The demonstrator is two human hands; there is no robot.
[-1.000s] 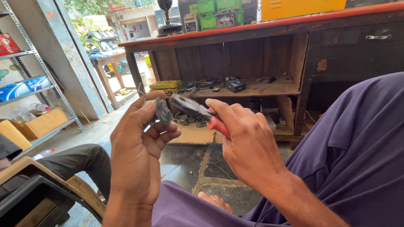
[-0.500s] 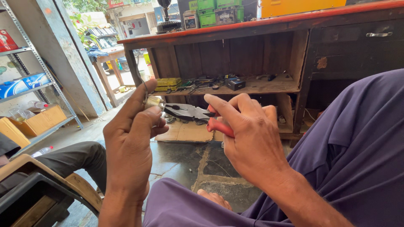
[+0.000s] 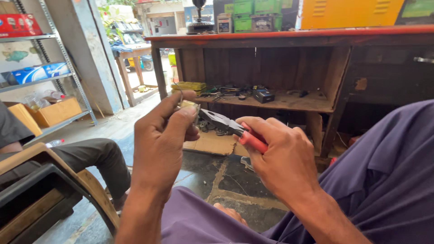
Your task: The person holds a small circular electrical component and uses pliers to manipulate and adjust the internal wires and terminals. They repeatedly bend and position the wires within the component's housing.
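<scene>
Left hand (image 3: 160, 135) turned since earlier, pinching small metal part (image 3: 187, 105); right hand (image 3: 282, 158) grips red-handled pliers (image 3: 230, 128), jaws touching part.

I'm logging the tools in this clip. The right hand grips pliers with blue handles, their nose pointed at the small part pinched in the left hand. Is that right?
Not quite: the handles are red, not blue. The head view shows the right hand gripping red-handled pliers, their dark nose pointed at the small part pinched between thumb and fingers of the left hand.
</scene>
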